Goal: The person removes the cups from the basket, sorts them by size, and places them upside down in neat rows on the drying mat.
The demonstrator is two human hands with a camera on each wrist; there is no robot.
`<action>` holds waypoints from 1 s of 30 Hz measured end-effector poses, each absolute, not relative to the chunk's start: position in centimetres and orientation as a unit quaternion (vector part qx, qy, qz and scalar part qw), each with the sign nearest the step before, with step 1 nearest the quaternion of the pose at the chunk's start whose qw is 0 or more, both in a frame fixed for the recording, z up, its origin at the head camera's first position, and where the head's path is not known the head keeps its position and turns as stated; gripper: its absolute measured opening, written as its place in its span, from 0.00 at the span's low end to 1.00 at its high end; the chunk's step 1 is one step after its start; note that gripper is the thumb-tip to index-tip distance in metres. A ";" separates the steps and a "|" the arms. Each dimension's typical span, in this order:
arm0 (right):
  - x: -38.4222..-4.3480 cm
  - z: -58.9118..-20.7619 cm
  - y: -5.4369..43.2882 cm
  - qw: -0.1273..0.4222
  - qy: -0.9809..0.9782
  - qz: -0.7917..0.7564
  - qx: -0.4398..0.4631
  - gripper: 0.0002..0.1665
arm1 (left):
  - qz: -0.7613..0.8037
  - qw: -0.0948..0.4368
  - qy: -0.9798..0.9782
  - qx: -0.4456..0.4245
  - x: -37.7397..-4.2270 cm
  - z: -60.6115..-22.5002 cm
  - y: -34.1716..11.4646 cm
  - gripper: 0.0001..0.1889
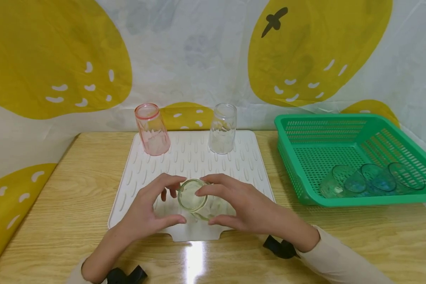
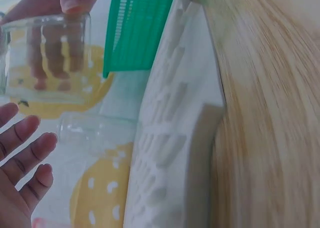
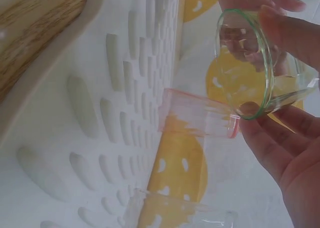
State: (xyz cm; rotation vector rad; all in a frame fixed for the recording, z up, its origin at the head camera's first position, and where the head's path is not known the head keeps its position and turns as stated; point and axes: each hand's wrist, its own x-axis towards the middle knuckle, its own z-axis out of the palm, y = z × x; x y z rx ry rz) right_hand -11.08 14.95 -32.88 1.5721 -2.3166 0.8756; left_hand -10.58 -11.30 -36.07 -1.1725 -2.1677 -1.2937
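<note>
A pale green drinking glass (image 1: 189, 199) is held above the front of a white draining mat (image 1: 184, 157). My right hand (image 1: 241, 205) grips it, the thumb on one side and the fingers on the other, as the right wrist view shows, where the glass (image 3: 245, 73) has its green rim toward the mat. To the left of the glass is my left hand (image 1: 145, 209), fingers spread and holding nothing. In the left wrist view a gap shows between those fingers and the glass (image 2: 60, 63). Further back on the mat stand a pink tumbler (image 1: 152, 132) and a clear tumbler (image 1: 223, 132), narrow ends up.
A green plastic basket (image 1: 287, 169) stands right of the mat, several glasses, some blue-tinted, lying in its front part. The wooden table (image 1: 74, 173) extends on both sides of the mat. Behind hangs a white cloth (image 1: 191, 59) with yellow fruit shapes.
</note>
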 end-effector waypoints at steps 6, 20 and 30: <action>-11.6 -32.5 14.6 0.112 -0.777 0.332 0.523 0.38 | -0.469 0.236 -0.755 -0.393 -10.6 -36.3 -13.8 0.31; -13.3 -31.9 13.2 0.119 -0.762 0.414 0.483 0.44 | -0.426 0.220 -0.842 -0.247 -9.8 -37.4 -20.8 0.35; -14.4 -31.6 11.7 0.139 -0.748 0.434 0.483 0.45 | -0.413 0.209 -0.857 -0.227 -8.9 -38.0 -23.1 0.33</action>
